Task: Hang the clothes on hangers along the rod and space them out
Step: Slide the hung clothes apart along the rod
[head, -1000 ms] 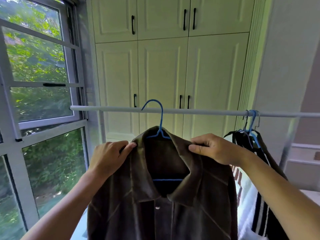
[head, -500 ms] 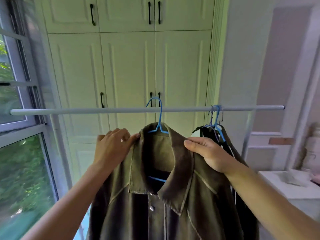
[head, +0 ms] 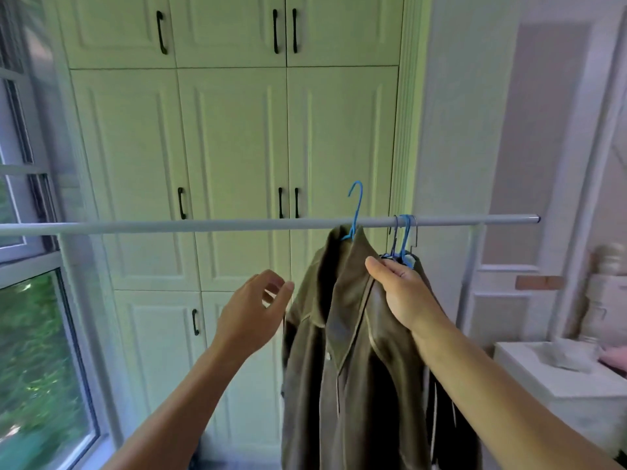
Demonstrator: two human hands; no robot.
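A pale rod (head: 203,226) runs level across the middle of the frame, from the left edge to its capped end at the right. In the centre-right of the frame an olive-brown jacket (head: 342,351) hangs on a blue hanger (head: 354,212), turned nearly edge-on. The hanger's hook rises above the rod, its tip clear of the bar, so it does not sit hooked over it; the hanger's neck crosses the rod line just above the jacket's collar.

The right hand (head: 402,293) grips the jacket's shoulder, thumb on top and fingers wrapped into the fabric. The left hand (head: 252,308) is off the jacket, left of it in the lower middle of the frame, fingers loosely curled and spread, holding nothing; its fingertips lie just beside the jacket's left edge.

Just right of the jacket, a small bunch of hangers (head: 403,237) is hooked over the rod, close together, carrying dark clothes (head: 448,425) that hang behind the right forearm.

Behind the rod stand cream cupboard doors (head: 234,147) with black handles. A window (head: 34,351) with green leaves outside fills the left edge, and a white counter (head: 556,381) sits at lower right.
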